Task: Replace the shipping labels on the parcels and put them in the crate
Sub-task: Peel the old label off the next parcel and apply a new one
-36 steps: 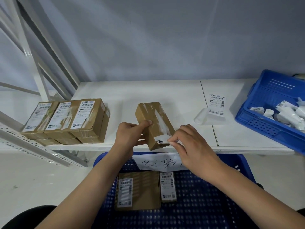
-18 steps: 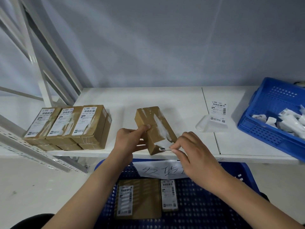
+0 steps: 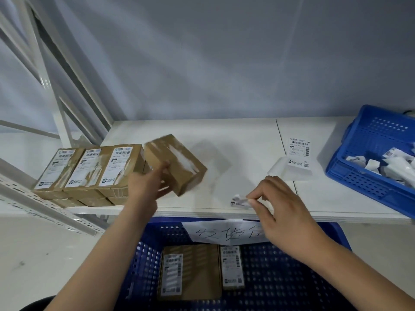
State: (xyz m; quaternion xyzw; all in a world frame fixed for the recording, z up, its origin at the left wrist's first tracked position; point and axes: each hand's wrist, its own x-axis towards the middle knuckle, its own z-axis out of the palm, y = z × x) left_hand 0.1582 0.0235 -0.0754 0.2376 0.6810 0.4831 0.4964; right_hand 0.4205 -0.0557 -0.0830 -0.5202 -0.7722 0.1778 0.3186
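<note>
**Old label off, parcel bare and ready for a new one**

A person's left hand (image 3: 147, 184) grips a brown cardboard parcel (image 3: 176, 163) by its near end, tilted above the white table (image 3: 235, 140), its top face streaked with white residue where a label was stuck. Just right of it, the right hand (image 3: 281, 212) pinches a crumpled label scrap (image 3: 239, 201) between thumb and fingertips, low over the table edge. The parcel looks light and stiff, judging by the one-handed hold; its taped faces may be slick, so the edges and corners offer the surer grip. The scrap is flimsy and probably tacky.

Left of the left hand, three labelled parcels (image 3: 89, 169) sit in a row atop others. Beyond the right hand lies a fresh shipping label (image 3: 298, 153) on its backing, barcode visible, text too small to read. Further right, a blue bin (image 3: 370, 153) holds peeled scraps. Beneath both hands, the blue crate (image 3: 280, 277) holds two relabelled parcels (image 3: 190, 272) and carries a handwritten paper sign (image 3: 224, 232) in Chinese characters, partly covered by the right hand.
</note>
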